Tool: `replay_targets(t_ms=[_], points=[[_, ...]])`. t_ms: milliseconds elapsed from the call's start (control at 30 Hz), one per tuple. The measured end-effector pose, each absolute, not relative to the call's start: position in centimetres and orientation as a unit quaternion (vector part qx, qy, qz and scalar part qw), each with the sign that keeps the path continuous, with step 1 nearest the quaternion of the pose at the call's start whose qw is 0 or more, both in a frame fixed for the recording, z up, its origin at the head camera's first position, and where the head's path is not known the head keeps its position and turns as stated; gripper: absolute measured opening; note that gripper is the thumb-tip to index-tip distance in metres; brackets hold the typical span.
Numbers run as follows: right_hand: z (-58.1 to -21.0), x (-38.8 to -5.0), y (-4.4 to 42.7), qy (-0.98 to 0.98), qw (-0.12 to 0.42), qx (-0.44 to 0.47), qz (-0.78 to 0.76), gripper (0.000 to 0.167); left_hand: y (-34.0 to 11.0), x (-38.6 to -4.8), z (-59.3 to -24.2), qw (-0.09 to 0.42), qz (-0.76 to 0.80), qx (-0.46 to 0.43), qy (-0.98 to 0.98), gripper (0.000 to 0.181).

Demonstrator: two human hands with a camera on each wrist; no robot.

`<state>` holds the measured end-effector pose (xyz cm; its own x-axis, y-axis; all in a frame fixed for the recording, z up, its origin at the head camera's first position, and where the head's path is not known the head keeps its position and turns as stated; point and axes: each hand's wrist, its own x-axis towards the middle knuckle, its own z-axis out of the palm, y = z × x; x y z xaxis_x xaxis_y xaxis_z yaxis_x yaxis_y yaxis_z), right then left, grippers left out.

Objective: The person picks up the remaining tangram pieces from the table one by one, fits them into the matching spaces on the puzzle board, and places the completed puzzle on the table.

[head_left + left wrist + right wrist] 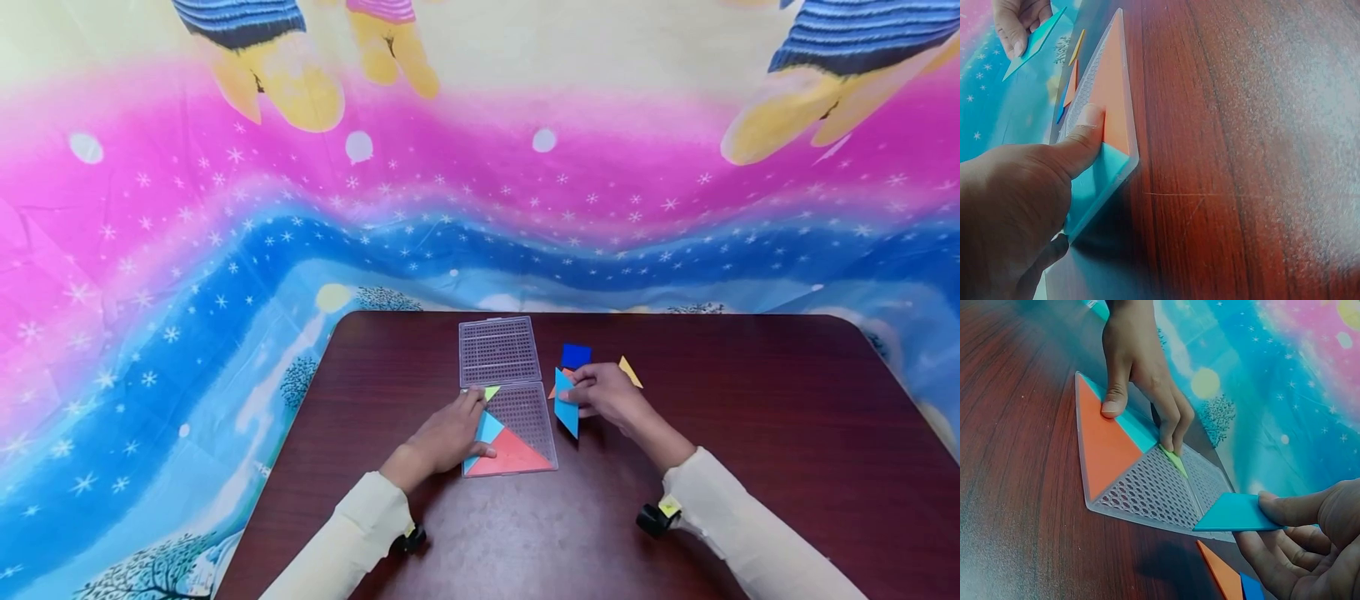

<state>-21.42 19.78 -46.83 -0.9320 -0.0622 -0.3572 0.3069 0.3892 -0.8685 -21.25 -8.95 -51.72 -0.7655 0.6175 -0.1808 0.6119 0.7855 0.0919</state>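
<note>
1. Pinching a deep turquoise piece [568,419] in the right hand [611,393], with the thumb on one face and fingers beneath – probably to leave the slanted end free of the grip. Held clear of the table [525,542], just to the right of the clear case [528,410].

2. Pressing lightly with the left hand [450,429], with fingers spread rather than clenched, and closed round nothing that shows. Resting the thumb across the seam between a coral triangle [517,457] and a light turquoise piece [490,428], with fingertips at a small green triangle [492,392]. Likely set there to hold the pieces flat and steady the case. Impossible to tell whether any finger hooks under the rim.

3. Having the case unfolded flat, with its mesh lid [500,350] pointing away from the person and its partly filled half nearest, presumably for easy reach into it.

4. Leaving loose, to the right of the case, a dark blue square [576,356], an orange triangle [1219,570] and a yellow triangle [630,372] – perhaps for the convenience of the right hand. Partly hiding the orange one, in the head view, behind the held piece.
</note>
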Motion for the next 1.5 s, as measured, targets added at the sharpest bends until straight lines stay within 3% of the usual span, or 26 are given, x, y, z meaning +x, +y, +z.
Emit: replay_targets(t_ms=[1500], points=[[-49.1,-20.9,16.2,0.834,0.175,0.059,-0.521,0.028,-9.0,-21.2,-51.8,0.118,0.008,0.316,0.941,0.092]])
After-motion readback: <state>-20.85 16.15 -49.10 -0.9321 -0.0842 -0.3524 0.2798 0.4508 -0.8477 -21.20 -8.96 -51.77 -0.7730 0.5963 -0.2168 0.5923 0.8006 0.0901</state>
